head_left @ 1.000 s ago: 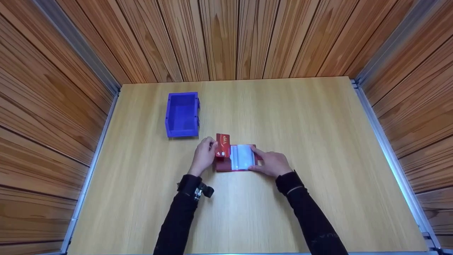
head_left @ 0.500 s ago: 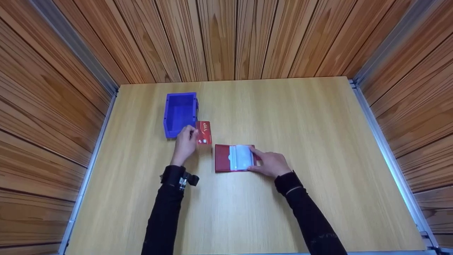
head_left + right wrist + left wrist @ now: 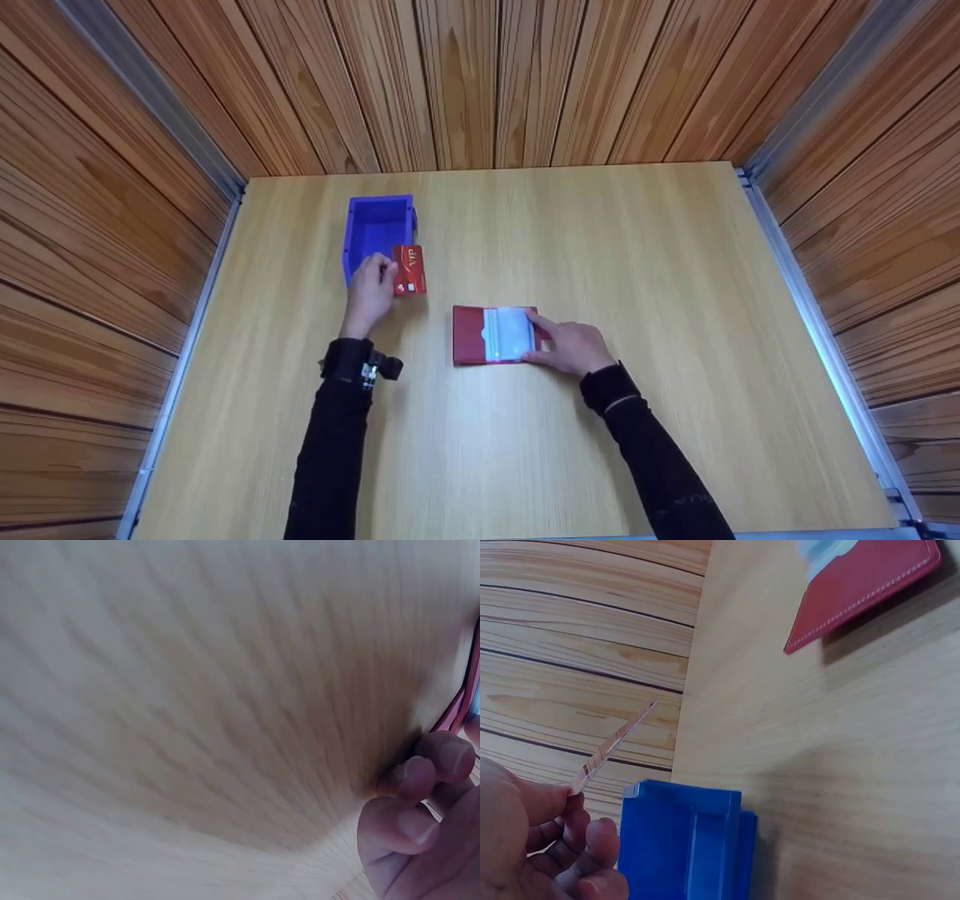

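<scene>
A red VIP card (image 3: 409, 270) is pinched at its left edge by my left hand (image 3: 369, 294), held above the front right corner of the blue bin (image 3: 380, 227). In the left wrist view the card (image 3: 615, 748) shows nearly edge-on between thumb and finger, with the bin (image 3: 676, 832) beyond. On the table lies an opened red card wallet (image 3: 469, 335) with clear plastic sleeves (image 3: 510, 334). My right hand (image 3: 574, 345) grips the wallet's right edge, thumb and fingers at its side. The right wrist view shows only curled fingers (image 3: 420, 802) and a sliver of wallet.
A light wooden table (image 3: 637, 262) extends around the hands. Wood-panelled walls (image 3: 465, 82) close it in at the back and on both sides, with metal rails (image 3: 814, 322) along the side edges.
My left hand has drawn the card away from the wallet, moving left and back to the bin. The right hand has stayed on the wallet.
</scene>
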Action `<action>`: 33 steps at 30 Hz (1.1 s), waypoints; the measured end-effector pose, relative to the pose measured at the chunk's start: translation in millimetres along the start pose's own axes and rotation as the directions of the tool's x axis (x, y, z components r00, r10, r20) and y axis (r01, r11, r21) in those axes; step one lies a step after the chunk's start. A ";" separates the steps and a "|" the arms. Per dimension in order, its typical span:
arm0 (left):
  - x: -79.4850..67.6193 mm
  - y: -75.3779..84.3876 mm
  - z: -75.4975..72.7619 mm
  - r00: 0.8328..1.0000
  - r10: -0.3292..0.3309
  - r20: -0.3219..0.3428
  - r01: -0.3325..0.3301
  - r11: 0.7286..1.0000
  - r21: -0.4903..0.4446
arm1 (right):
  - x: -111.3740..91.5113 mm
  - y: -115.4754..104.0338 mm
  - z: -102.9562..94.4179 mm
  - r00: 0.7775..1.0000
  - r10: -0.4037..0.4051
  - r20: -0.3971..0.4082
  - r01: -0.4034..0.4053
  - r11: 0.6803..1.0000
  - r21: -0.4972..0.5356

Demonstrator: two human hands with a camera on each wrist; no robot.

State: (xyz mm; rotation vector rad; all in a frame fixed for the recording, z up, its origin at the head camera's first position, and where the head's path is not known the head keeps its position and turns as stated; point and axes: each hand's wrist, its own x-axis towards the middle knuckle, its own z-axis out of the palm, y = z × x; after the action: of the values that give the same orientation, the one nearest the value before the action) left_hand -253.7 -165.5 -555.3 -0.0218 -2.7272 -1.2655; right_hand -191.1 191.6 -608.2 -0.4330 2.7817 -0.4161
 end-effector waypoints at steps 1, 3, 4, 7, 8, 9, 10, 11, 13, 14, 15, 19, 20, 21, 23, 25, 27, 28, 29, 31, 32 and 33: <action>2.6 -0.1 -2.7 1.000 -0.012 0.012 0.012 1.000 0.006 | 0.3 -0.2 -0.2 1.000 0.003 0.002 -0.003 1.000 0.002; 8.3 -0.1 -8.6 0.999 -0.038 0.031 0.037 0.999 0.028 | 1.0 -0.7 -0.2 1.000 0.006 0.006 -0.006 1.000 0.007; 11.0 0.0 -11.8 0.998 -0.049 0.041 0.048 0.998 0.037 | 1.2 -0.8 -0.2 1.000 0.009 0.009 -0.009 1.000 0.010; 18.5 -1.4 -19.8 0.997 -0.061 0.047 0.058 0.997 0.059 | 1.5 -0.7 -0.9 1.000 0.017 0.013 -0.017 1.000 0.011; 20.7 -2.5 -21.7 0.997 -0.058 0.043 0.055 0.996 0.067 | 1.5 -0.7 -1.2 1.000 0.017 0.014 -0.018 1.000 0.011; 22.8 -3.8 -23.4 0.997 -0.061 0.043 0.057 0.996 0.068 | 1.6 -0.7 -1.6 1.000 0.018 0.016 -0.019 1.000 0.012; 24.6 -5.0 -24.9 0.997 -0.062 0.043 0.059 0.996 0.073 | 1.6 -0.7 -2.0 1.000 0.021 0.018 -0.021 1.000 0.010; 26.8 -6.5 -26.2 0.997 -0.068 0.045 0.065 0.995 0.081 | 1.7 -0.8 -2.3 1.000 0.021 0.018 -0.021 1.000 0.009; 30.7 -9.0 -29.2 0.995 -0.082 0.053 0.076 0.992 0.099 | 1.9 -1.0 -2.4 0.999 0.024 0.022 -0.024 1.000 0.012; 32.8 -10.0 -30.9 0.994 -0.088 0.058 0.081 0.991 0.109 | 2.1 -1.1 -2.3 0.999 0.025 0.024 -0.025 1.000 0.013; 34.5 -10.6 -32.8 0.994 -0.094 0.062 0.087 0.989 0.118 | 2.3 -1.2 -1.9 0.999 0.026 0.025 -0.026 1.000 0.012; 40.8 -12.8 -40.9 0.992 -0.106 0.066 0.095 0.984 0.150 | 2.3 -1.2 0.7 0.999 0.026 0.027 -0.027 1.000 0.012; 42.3 -13.7 -42.6 0.992 -0.109 0.067 0.097 0.983 0.158 | 2.1 -1.1 1.6 0.999 0.023 0.026 -0.024 1.000 0.012; 43.3 -14.5 -44.1 0.991 -0.112 0.070 0.099 0.981 0.166 | 1.7 -0.9 2.5 0.999 0.022 0.024 -0.023 1.000 0.013; 45.3 -16.1 -46.5 0.991 -0.114 0.071 0.100 0.978 0.182 | 0.5 -0.6 3.7 1.000 0.020 0.017 -0.020 1.000 0.015; 47.4 -17.6 -47.9 0.990 -0.117 0.077 0.100 0.975 0.198 | -0.4 -0.3 4.1 1.000 0.019 0.008 -0.019 1.000 0.015; 49.8 -18.4 -48.6 0.990 -0.121 0.076 0.102 0.971 0.215 | -0.9 -0.1 3.7 1.000 0.019 -0.002 -0.019 1.000 0.013; 51.1 -18.7 -48.6 0.990 -0.123 0.074 0.104 0.969 0.222 | -0.9 0.0 3.3 1.000 0.019 -0.004 -0.019 1.000 0.013; 52.6 -19.0 -48.3 0.989 -0.128 0.072 0.108 0.967 0.232 | -0.7 0.1 2.9 1.000 0.019 -0.007 -0.018 1.000 0.013; 55.3 -19.1 -47.2 0.988 -0.141 0.069 0.119 0.960 0.254 | -0.5 -0.1 2.1 1.000 0.021 -0.003 -0.021 1.000 0.014; 56.8 -18.7 -46.3 0.987 -0.150 0.066 0.127 0.956 0.264 | -0.4 -0.3 1.8 1.000 0.021 -0.003 -0.021 1.000 0.015; 58.1 -18.3 -45.3 0.985 -0.161 0.063 0.138 0.952 0.274 | -0.4 -0.4 1.5 1.000 0.021 -0.002 -0.021 1.000 0.017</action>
State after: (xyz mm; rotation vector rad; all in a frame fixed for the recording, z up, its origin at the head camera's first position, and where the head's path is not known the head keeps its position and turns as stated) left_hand -307.2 -214.3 -532.9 0.1656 -3.0002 -0.9333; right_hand -190.1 191.1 -609.4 -0.3994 2.7806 -0.4353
